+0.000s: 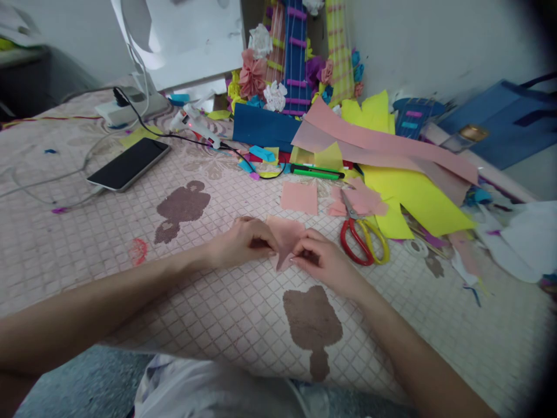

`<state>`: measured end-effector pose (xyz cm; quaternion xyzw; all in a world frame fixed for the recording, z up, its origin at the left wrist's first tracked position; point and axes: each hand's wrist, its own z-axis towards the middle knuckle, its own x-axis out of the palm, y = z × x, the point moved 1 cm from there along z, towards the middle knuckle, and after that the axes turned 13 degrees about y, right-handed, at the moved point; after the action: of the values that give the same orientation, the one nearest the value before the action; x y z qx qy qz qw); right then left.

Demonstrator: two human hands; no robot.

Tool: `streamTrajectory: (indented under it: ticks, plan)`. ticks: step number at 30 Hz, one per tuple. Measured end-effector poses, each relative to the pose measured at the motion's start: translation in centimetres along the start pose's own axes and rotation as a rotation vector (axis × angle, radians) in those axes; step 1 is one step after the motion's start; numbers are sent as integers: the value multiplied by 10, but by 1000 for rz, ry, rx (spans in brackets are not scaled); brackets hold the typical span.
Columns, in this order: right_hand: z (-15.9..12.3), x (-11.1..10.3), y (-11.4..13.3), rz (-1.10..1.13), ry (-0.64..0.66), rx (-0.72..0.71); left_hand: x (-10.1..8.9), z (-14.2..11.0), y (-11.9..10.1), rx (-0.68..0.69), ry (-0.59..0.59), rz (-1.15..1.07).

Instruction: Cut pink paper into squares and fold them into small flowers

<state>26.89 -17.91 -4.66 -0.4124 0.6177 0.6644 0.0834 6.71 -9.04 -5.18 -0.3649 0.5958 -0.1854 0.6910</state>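
A small, thin pink paper piece, gathered to a point at its near end, is held just above the table between the person's two hands. The left hand has its thumb and fingers pinched together on the paper's left edge; the right hand pinches the right edge in the same way, with the two hands close to each other. Just beyond the paper lies a flat, square pink paper sheet, and to its right a loose pile of pink paper pieces. A pair of metal scissors with one red and one yellow handle rests partly on that pile, to the right of the right hand. Farther off lies a slim green-and-black tool, near a large bright yellow paper sheet and a long pink paper strip on the right. A dark blue paper rectangle lies on the far side, with a white glue gun to its left. A dark-screened phone lies on the left. Under it all spreads a pale quilted tablecloth with a diamond grid and brown patches.
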Motion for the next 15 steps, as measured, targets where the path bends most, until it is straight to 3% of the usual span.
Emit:
streamTrajectory:
  ticks: [5, 15]
  plan:
    - [4, 10, 2, -40, -102, 17, 11, 3, -5, -181, -174, 41]
    - [5, 10, 2, -52, -139, 21, 17, 4, -10, -160, -259, 86]
